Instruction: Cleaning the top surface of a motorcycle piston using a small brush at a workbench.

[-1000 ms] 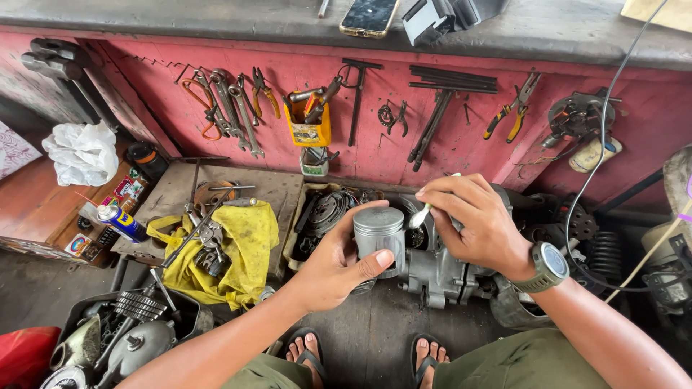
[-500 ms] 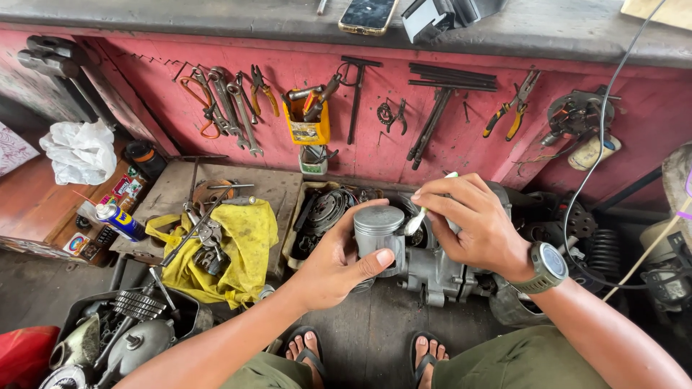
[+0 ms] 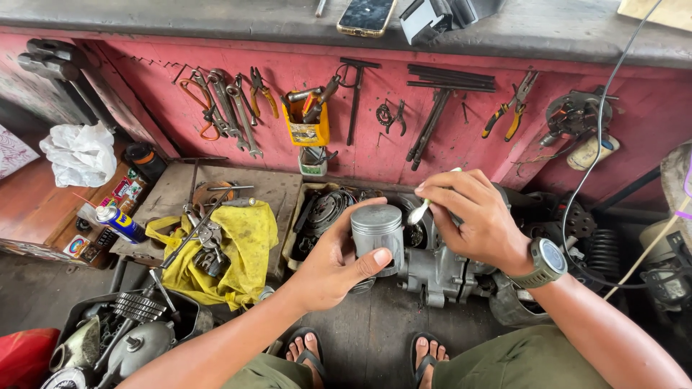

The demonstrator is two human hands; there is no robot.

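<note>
Left hand (image 3: 333,265) is gripping a grey metal piston (image 3: 377,229), thumb pressing its side | right hand (image 3: 472,216) is pinching a small white spoon (image 3: 421,209) just beside the piston's top | piston is hovering in front of the engine block (image 3: 440,272) | yellow cloth (image 3: 238,248) is lying well left of the piston.
</note>
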